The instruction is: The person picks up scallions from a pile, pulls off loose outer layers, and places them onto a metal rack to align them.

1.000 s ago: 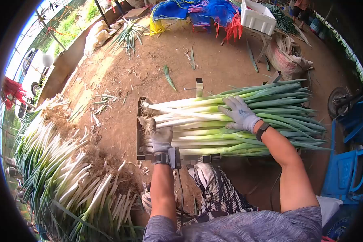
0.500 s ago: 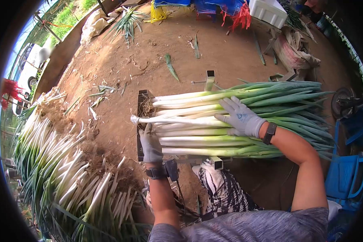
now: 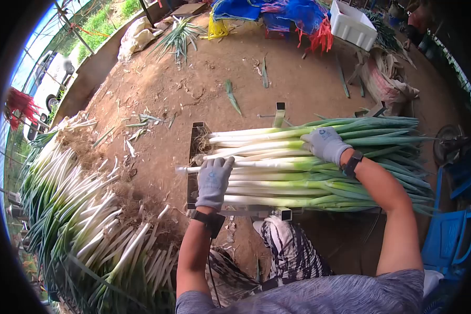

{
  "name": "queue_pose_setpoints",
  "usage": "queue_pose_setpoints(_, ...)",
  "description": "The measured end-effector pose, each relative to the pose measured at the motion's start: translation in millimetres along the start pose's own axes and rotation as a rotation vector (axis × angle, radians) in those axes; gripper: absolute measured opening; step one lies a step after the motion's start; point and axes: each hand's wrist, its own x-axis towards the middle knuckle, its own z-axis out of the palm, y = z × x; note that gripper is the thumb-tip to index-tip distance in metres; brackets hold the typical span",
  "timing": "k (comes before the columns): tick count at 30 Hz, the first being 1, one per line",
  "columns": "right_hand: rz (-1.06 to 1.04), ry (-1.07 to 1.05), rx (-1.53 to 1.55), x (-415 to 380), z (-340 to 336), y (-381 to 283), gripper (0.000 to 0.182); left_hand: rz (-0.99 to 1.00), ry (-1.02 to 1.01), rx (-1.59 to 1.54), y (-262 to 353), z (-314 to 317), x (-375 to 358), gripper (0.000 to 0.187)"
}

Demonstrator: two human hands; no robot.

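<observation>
Long green onions [image 3: 269, 183] lie side by side on a metal rack [image 3: 197, 128], white root ends left and green leaves right. My left hand [image 3: 213, 180], in a grey glove, is closed over the white stems near the root end. One stalk's pale tip pokes out to its left, past the others. Farther right, my gloved right hand [image 3: 324, 144] has its fingers curled around stalks where white turns to green. Its fingertips are partly hidden among the stems.
A large heap of green onions [image 3: 83, 209] lies on the ground at left. A blue plastic chair [image 3: 447, 235] stands at right. Toward the back are a white foam box [image 3: 353, 23], a sack [image 3: 387, 81] and blue netting [image 3: 298, 15]. Loose leaves litter the dirt floor.
My left hand has moved from beside the stalks' root ends onto the white stems. My right hand, spread flat before, has curled its fingers in. The whole view has shifted slightly.
</observation>
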Motion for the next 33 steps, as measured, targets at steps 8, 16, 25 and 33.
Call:
queue_pose_setpoints(8, 0.024, -0.067, -0.014, 8.6, -15.7, 28.1, 0.036, -0.089, 0.098, -0.022, 9.9, 16.7, 21.1, 0.035)
queue_pose_setpoints(16, -0.128, 0.009, -0.004, 29.4, -2.0, 11.6, 0.037, 0.014, 0.065, -0.160, -0.2, 39.5, 26.1, 0.046)
queue_pose_setpoints(25, -0.330, 0.236, -0.075, -50.7, -6.0, -29.3, 0.052, 0.001, 0.152, -0.208, 5.4, 31.8, 22.4, 0.043)
queue_pose_setpoints(33, -0.215, 0.214, -0.102, -28.4, 11.8, 17.5, 0.047, -0.053, 0.228, -0.393, 12.9, 56.4, 30.0, 0.038)
